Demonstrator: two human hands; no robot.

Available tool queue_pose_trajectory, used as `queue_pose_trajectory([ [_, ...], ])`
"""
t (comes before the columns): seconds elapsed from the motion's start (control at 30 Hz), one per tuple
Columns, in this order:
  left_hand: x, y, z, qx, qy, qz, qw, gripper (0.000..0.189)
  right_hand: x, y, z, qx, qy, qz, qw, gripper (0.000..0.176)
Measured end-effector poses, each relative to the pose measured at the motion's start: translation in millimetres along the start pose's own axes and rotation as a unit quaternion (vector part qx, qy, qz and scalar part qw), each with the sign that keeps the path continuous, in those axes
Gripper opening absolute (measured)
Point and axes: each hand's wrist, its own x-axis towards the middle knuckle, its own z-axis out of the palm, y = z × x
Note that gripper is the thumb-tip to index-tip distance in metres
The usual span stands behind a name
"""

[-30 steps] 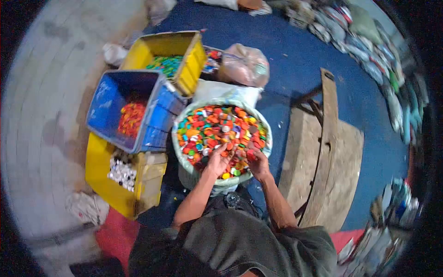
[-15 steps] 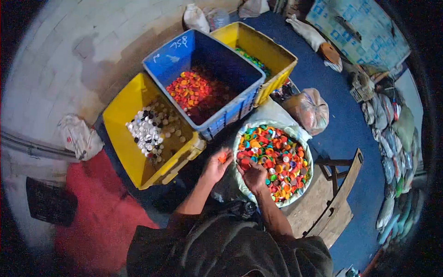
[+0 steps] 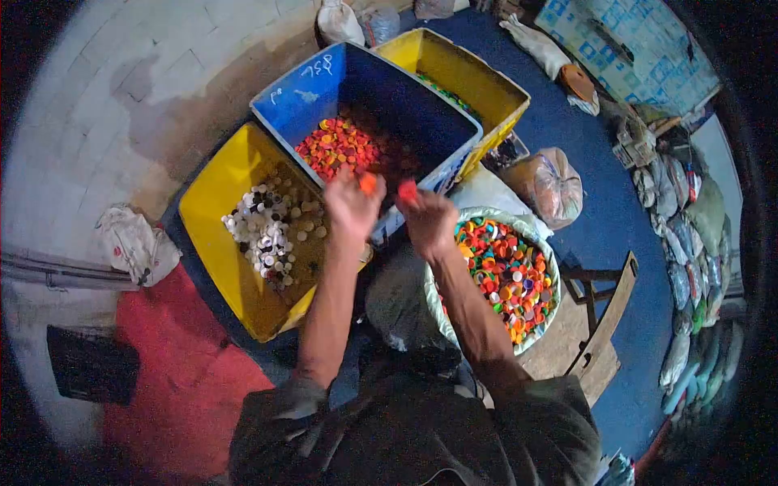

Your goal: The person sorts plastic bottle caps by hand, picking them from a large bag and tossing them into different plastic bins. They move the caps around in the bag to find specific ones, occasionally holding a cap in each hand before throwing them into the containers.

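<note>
My left hand (image 3: 350, 206), smeared by motion, is above the near edge of the blue crate (image 3: 267, 109) with an orange bottle cap (image 3: 369, 183) at its fingers. Beside it, my right hand (image 3: 432, 225) grips a red bottle cap (image 3: 408, 191) at its fingertips, also over that crate's near rim. Red and orange caps (image 3: 336, 146) lie inside the blue crate. Below my right forearm stands an open sack (image 3: 554, 312) full of mixed-colour caps (image 3: 506, 271), partly covered by the arm.
A yellow crate (image 3: 207, 202) on the left holds white and black caps (image 3: 263, 227). Another yellow crate (image 3: 506, 113) behind has green caps. A tied bag (image 3: 551, 186) and a wooden plank piece (image 3: 604, 316) are on the right. Stuffed bags (image 3: 681, 275) line the far right.
Both hands have moved forward, from the sack's left edge to over the blue crate's near rim, carrying caps. The view has shifted slightly.
</note>
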Motion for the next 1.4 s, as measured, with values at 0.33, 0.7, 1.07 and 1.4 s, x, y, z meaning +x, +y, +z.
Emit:
queue_pose_trajectory([
  [0.33,-29,-38,10,0.097,0.157,-0.061,0.981,0.049,-31,1,-71,-0.057,0.104,-0.065,0.991,0.050],
  [0.7,-159,-240,-34,0.541,0.067,-0.251,0.800,0.035,-236,-46,-266,-0.356,0.347,-0.142,0.856,0.043],
  [1.07,-216,-321,-39,0.654,-0.016,-0.280,0.703,0.035,-314,-110,-323,-0.637,0.461,-0.206,0.582,0.044],
  [1.4,-216,-322,-49,0.682,0.009,-0.256,0.685,0.042,-288,-123,-340,-0.684,0.375,-0.190,0.596,0.043],
])
